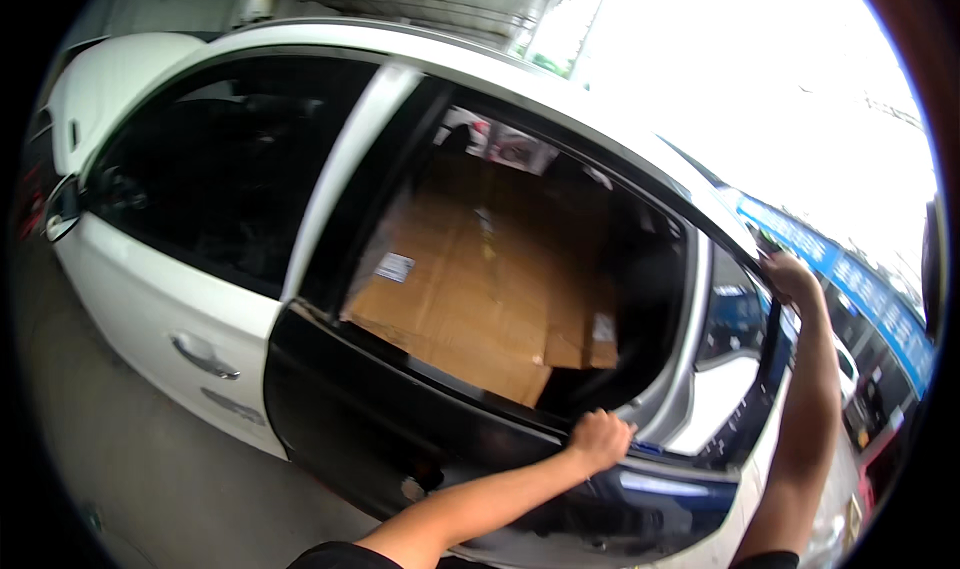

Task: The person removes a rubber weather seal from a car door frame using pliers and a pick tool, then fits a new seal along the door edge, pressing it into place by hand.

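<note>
A black rear car door (480,449) fits against the white car, and its window opening has no glass in the main part. My left hand (600,441) is closed over the sill at the lower rear of that opening. Up at the rear corner, my right hand (795,279) has its fingers wrapped round the door's window frame; part of the fingers is hidden. Through the opening shows a large cardboard sheet or box (480,279) with a white label. A small rear quarter pane (730,309) lies between my two hands.
The white front door (190,319) is shut, with a chrome handle (205,359) and a side mirror (62,209). Ahead of it the hood (120,89) stands raised. Grey floor (200,489) runs along the car's side. A blue banner (850,289) hangs behind at the right.
</note>
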Tool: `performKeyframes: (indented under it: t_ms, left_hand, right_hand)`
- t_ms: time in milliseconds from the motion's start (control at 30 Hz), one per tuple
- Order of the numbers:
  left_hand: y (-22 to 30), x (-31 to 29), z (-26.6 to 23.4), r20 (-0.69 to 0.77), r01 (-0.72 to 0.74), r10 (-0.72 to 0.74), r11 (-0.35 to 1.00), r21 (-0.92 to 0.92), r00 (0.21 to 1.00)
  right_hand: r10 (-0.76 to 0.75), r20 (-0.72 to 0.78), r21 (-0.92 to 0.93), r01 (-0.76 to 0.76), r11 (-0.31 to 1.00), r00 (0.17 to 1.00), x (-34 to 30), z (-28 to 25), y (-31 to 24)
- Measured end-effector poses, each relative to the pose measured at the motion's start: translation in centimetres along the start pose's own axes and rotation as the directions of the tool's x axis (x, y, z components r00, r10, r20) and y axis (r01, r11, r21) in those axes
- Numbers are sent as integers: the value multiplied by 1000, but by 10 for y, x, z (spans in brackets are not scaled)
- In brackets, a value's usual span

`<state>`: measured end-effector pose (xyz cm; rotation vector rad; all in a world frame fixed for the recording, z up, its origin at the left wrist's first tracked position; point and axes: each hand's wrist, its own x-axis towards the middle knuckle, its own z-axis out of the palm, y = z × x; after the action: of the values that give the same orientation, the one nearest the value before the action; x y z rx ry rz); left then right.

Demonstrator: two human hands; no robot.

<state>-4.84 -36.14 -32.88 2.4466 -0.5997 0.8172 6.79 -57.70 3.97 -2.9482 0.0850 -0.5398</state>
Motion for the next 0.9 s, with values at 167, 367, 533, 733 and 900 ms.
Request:
performKeyframes:
  t_ms: [167,367,533,733,900]
  left_hand:
    - [-12,3,5,-90,-18,19,1000,21,996]
    - [-3,-5,-10,-20,-35,34,999,-36,999]
    - [15,-21,-19,18,-88,90,994,-63,996]
    - [28,-31,-32,113,-117,127,989,-86,985]
    - [19,-28,-30,87,-88,96,992,-89,992]
  right_hand:
    - [63,-169,-44,-72,996,984,1,24,-19]
    - [171,-336,-187,-244,952,926,-63,21,-75]
    - [378,-328,-76,-423,903,866,-105,6,-89]
    - [436,-347,-39,-477,878,830,-134,-2,-99]
    - [400,-379,-28,-442,896,834,-145,19,-130]
